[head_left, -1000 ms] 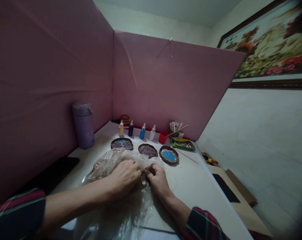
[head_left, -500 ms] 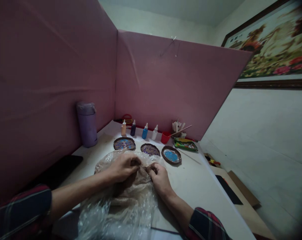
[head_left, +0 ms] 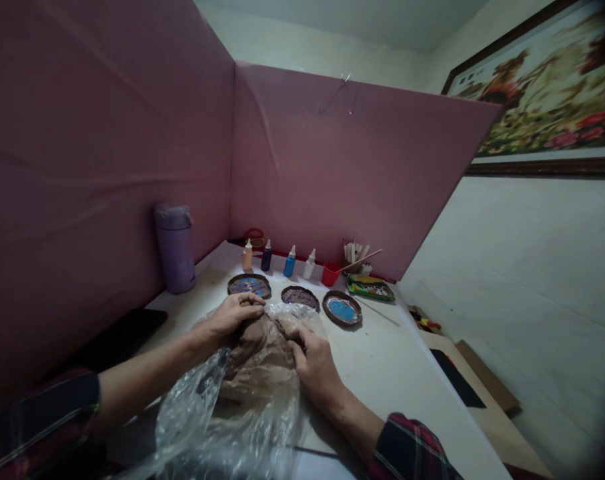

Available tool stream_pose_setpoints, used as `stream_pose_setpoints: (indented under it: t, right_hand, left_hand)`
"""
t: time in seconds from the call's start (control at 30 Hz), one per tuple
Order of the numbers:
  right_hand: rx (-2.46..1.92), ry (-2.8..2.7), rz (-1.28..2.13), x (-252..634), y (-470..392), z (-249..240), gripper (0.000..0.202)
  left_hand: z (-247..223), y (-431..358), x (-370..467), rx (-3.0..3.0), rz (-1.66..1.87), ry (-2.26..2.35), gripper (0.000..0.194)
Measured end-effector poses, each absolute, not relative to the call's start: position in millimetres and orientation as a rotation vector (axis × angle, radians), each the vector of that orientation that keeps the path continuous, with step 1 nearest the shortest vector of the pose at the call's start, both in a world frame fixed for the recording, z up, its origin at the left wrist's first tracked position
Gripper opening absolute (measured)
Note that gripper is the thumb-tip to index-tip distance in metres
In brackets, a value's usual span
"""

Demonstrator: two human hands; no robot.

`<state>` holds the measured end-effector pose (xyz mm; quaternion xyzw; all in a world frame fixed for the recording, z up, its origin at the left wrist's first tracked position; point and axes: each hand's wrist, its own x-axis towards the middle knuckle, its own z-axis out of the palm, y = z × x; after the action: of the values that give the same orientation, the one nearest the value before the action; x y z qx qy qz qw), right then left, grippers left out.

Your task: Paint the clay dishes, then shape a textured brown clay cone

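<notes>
A crumpled clear plastic bag (head_left: 189, 400) lies at the table's near side, with a lump of brown clay (head_left: 249, 343) showing inside and through it. My left hand (head_left: 235, 315) is on the upper left of the bag, fingers curled over its gathered edge. On the other side, my right hand (head_left: 313, 360) pinches the bag's upper right, thumb and fingers pressed together on the film. The clay's lower part shows only dimly under the plastic. Beyond the bag stand three brown shallow dishes: one painted blue and purple (head_left: 249, 285), one purple-speckled (head_left: 301, 298), one blue inside (head_left: 342, 310).
Paint bottles (head_left: 289, 262), a red cup (head_left: 331, 274) with a brush, a tool holder (head_left: 355, 257) and a green packet (head_left: 371, 288) line the back. A purple flask (head_left: 175, 250) and a dark flat object (head_left: 127, 337) are left. Pink panels (head_left: 332, 167) enclose the table's back and left.
My hands have moved apart, the left one up and leftward, the right one slightly down. The bag's top has spread, and more of the brown clay shows between them.
</notes>
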<state>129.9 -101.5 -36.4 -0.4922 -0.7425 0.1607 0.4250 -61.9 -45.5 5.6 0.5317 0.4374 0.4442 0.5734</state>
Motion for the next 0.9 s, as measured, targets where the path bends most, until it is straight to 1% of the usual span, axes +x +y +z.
stream_pose_setpoints:
  t: [0.07,0.13,0.2,0.3,0.47,0.6,0.77,0.9]
  right_hand:
    - [-1.146,-1.949,0.242,129,-108,-33,0.024]
    - [-0.979,-2.058,0.043,127,-112,-29,0.038]
    - [-0.784,-2.176,-0.143,125,-116,-26,0.044]
    - [-0.659,-2.266,-0.288,123,-120,-26,0.038]
    - [-0.684,-2.298,-0.283,126,-125,-37,0.028]
    - [-0.687,-2.332,-0.296,129,-125,-40,0.031]
    - [-0.677,-2.295,-0.424,133,-128,-36,0.026]
    - [-0.665,-2.204,-0.431,138,-136,-29,0.033]
  left_hand:
    - [6,-46,-60,1.233,1.037,1.019,0.03]
    - [5,-50,-56,1.259,1.034,1.001,0.028]
    - [4,-56,-49,1.349,1.048,0.982,0.023]
    - [0,-63,-42,1.359,1.09,0.96,0.019]
    - [2,-51,-52,0.932,1.192,0.851,0.026]
    - [13,-47,-60,0.9,1.179,0.728,0.029]
    - [22,-59,-61,0.887,1.045,0.55,0.026]
    - [30,-68,-62,0.9,1.007,0.572,0.026]
